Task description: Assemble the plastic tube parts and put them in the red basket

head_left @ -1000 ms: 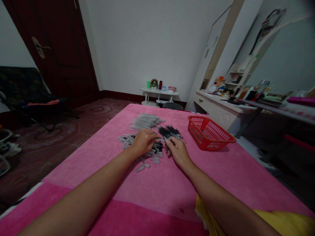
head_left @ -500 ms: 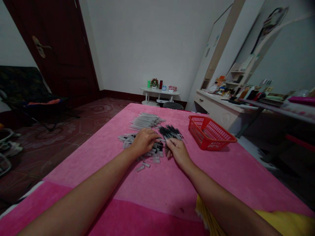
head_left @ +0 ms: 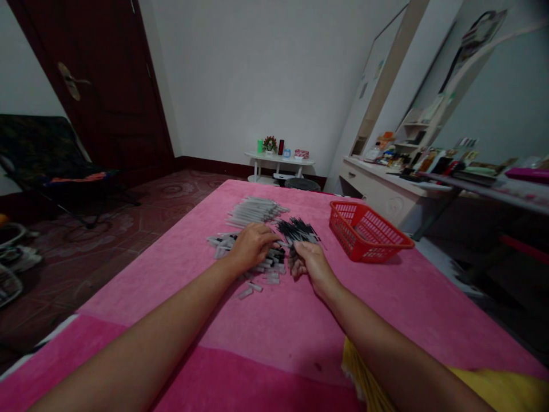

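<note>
My left hand is closed, its fingertips pinching one end of a thin pale pen just above the table. My right hand is closed at the pen's other end, thumb and forefinger pressed together. Under and around my left hand lies a heap of clear and black pen caps, with a few strays nearer me. Beyond it are stacked pale pen barrels. A bundle of thin black-ended pen pieces lies just past my right hand. Fingers partly hide the pen.
A red plastic basket stands to the right on the pink cloth covering the table. Yellow fabric lies under my right forearm. Farther off are a small white table, a dresser and a folding chair.
My right hand has shifted slightly to the right, away from my left hand, which stays nearly in place. The view has moved a touch; the piles look the same.
</note>
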The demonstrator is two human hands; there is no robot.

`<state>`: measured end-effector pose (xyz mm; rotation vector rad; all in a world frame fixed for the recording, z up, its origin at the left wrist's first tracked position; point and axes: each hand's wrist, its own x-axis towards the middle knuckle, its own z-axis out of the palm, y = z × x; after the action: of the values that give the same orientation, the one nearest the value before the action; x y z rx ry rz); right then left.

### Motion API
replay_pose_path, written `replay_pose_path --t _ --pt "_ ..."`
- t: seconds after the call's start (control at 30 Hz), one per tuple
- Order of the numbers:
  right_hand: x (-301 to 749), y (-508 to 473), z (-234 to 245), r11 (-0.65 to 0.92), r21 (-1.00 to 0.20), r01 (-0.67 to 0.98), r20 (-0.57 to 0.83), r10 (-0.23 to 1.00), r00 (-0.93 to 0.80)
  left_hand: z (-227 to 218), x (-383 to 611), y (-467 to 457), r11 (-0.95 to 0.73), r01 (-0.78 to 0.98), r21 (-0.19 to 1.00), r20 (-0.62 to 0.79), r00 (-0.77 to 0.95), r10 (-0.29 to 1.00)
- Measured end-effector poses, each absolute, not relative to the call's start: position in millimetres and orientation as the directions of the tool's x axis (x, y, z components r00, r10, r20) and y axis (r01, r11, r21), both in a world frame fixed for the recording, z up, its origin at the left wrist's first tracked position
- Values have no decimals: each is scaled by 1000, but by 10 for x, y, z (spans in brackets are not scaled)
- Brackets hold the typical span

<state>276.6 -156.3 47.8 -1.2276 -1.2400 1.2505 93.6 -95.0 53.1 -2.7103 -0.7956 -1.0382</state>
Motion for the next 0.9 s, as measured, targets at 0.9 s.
replay_pose_path --t 0.9 --pt "2961 -904 1039 292 -675 677 496 860 123 614 882 -278 -605 677 420 689 195 698"
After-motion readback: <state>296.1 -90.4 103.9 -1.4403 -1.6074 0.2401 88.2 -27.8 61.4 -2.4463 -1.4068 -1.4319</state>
